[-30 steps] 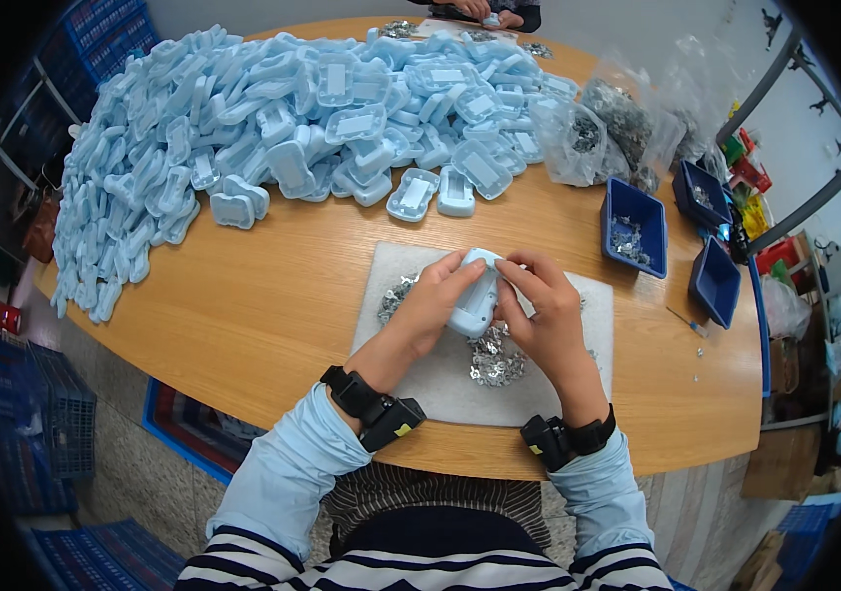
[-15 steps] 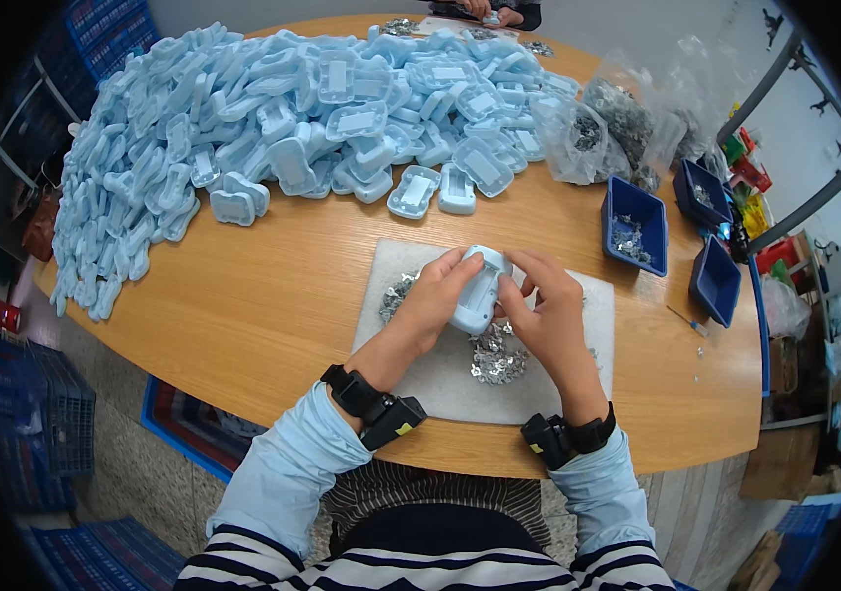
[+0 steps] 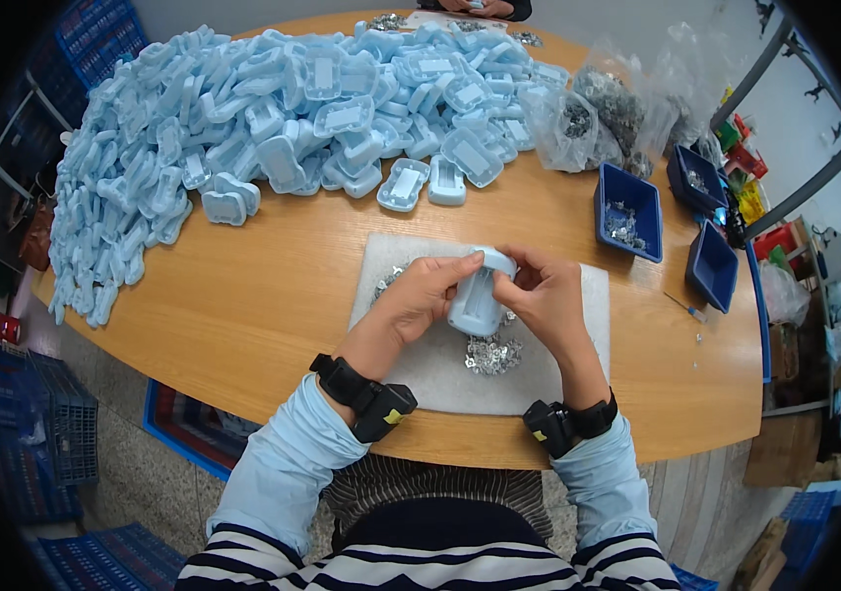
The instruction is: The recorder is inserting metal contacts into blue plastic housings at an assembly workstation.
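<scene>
Over a pale grey mat, my left hand grips a light-blue plastic casing by its left side, thumb along the upper rim. The hollow side of the casing faces up and it is slightly tilted. My right hand is closed, its thumb and fingers pressed into the casing's upper right part. Whether a small part is pinched there is hidden by the fingers. Just below the casing lies a heap of small shiny metal pieces. More metal pieces show beside my left hand, partly covered by it.
A large pile of light-blue casings covers the table's far left and middle. To the right stand blue bins, some with metal parts, near clear plastic bags. A small screwdriver-like tool lies there. Across the table, another person's hands show.
The casing has tipped a little in my left hand. My right thumb and fingers have pushed further into its upper end. The whole view has shifted slightly.
</scene>
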Demonstrator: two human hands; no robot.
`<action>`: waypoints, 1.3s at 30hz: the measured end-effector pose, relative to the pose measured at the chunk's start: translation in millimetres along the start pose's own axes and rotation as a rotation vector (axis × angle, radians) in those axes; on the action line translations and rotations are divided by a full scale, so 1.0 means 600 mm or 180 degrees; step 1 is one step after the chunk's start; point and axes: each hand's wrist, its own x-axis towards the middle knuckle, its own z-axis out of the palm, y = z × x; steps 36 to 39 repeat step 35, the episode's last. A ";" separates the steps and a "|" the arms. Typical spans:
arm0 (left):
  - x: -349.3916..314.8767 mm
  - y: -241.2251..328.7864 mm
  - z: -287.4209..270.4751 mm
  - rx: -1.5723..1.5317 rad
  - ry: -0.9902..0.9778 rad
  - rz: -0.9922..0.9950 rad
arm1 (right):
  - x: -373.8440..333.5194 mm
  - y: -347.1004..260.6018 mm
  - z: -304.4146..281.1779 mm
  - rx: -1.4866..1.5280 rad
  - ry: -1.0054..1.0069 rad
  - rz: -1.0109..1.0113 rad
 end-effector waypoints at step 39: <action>-0.012 0.047 -0.044 -0.0540 -0.1089 -0.0005 | 0.031 0.013 -0.009 0.1183 -0.0764 -0.0046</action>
